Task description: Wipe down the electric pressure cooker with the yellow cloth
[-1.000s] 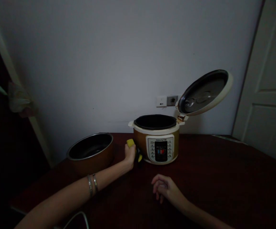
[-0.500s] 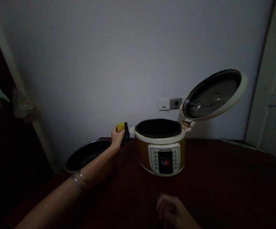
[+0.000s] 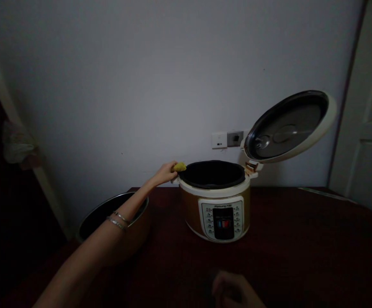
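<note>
At the left rim of the cooker (image 3: 194, 214), yellow item (image 3: 180, 167) clasped by curled left hand (image 3: 165, 172), near right hand (image 3: 233, 288) blurred, its grip indiscernible.

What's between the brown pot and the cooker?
In the head view, dark red tabletop lies between the pot and cooker; above that gap shows the left hand, holding something yellow.

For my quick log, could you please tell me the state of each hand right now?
Left hand: closed, holding the yellow cloth by the cooker.
Right hand: too blurred to tell open from closed.
</note>
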### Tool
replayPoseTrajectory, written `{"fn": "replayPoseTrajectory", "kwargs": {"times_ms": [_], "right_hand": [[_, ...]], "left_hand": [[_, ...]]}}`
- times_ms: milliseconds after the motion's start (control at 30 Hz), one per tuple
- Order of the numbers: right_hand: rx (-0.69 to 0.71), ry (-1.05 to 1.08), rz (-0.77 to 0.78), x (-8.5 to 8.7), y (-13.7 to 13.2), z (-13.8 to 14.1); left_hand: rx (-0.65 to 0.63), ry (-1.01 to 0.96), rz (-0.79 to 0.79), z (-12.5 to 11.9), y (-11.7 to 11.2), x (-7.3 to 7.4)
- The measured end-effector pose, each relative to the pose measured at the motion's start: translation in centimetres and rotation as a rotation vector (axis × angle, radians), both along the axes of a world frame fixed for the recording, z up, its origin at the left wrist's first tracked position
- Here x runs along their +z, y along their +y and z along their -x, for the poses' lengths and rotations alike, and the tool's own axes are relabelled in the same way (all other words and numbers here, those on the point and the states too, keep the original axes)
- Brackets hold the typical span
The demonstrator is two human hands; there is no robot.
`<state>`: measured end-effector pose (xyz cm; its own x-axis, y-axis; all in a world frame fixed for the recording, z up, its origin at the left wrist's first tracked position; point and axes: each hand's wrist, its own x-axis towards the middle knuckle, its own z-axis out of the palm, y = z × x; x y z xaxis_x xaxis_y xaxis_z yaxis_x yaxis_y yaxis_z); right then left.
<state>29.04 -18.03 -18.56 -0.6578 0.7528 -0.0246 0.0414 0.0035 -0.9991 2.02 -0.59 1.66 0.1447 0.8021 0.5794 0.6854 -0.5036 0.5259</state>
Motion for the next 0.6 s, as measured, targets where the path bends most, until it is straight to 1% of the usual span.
{"fn": "replayPoseTrajectory", "kwargs": {"times_ms": [133,267,433,600], "right_hand": [[0.016,0.029,-0.027,-1.0,0.2,0.2],[0.017,0.054,-0.002,-1.0,0.2,0.2],[0.012,0.033,0.014,-0.6,0.0,0.4],[0.017,0.038,-0.015,-1.2,0.3,0.6]], "left_hand": [[-0.011,0.027,-0.029,0.1,-0.4,0.2],[-0.013,0.055,-0.038,0.3,-1.3,0.7],[-0.015,0.092,0.003,-0.2,-3.1,1.6],[-0.011,0.145,0.071,-1.2,-5.2,2.7]]}}
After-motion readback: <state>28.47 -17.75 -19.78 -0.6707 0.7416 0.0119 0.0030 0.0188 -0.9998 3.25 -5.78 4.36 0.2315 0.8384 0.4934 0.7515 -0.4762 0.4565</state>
